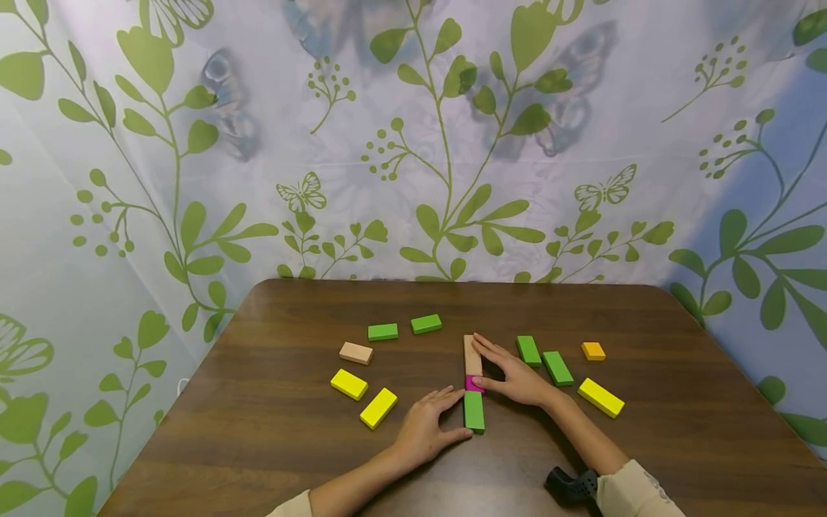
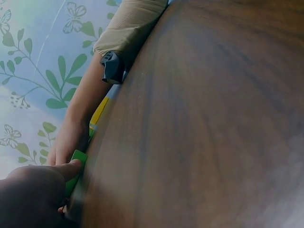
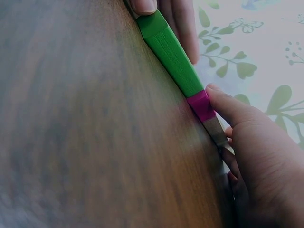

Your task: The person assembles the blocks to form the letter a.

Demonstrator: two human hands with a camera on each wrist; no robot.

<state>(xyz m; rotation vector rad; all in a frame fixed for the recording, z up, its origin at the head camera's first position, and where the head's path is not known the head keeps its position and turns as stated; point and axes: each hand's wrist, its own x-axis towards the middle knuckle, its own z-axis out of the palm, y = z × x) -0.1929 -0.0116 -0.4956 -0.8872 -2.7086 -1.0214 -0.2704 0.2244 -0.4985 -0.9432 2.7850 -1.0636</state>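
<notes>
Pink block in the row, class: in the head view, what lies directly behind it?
Behind the pink block lies a tan block, in line with it. The right grip partly covers both, so the surfaces it hides cannot be seen.

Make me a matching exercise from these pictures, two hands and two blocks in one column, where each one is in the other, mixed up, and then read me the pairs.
Column one:
1. Magenta block
2. Left hand
3. Orange block
4. Right hand

Column two:
A. At the right, beyond a yellow block
B. Thumb touching the block in the middle of the row
C. Between a tan block and a green block
D. Thumb at the near end of the row

Pairs: 1-C, 2-D, 3-A, 4-B.
</notes>
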